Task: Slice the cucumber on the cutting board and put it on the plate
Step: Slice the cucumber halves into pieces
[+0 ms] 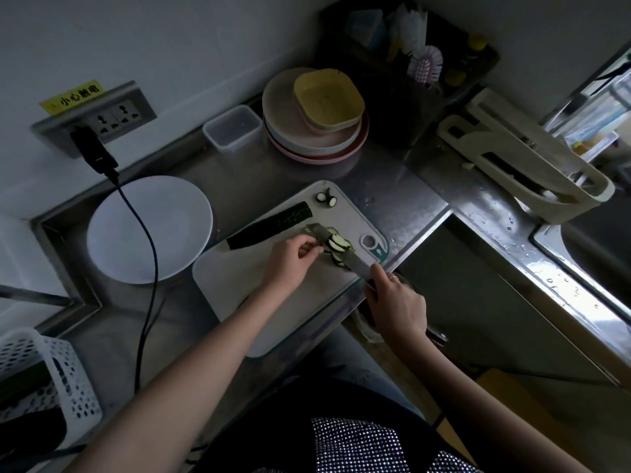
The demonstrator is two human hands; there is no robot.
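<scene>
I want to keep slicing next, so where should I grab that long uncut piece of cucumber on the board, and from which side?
Grip the cucumber piece around its middle, fingers arching over from above. It lies flat on the cutting board, running diagonally, and its sides are clear. The left hand is nearest; the right hand holds the knife. Leave the cut end nearest the slices exposed for the blade.

From the cutting board (239, 281), I see bare counter toward the white plate (150, 228) at 9 o'clock; a black cable (150, 268) crosses it. Stacked plates (314, 131) block 12 o'clock.
</scene>
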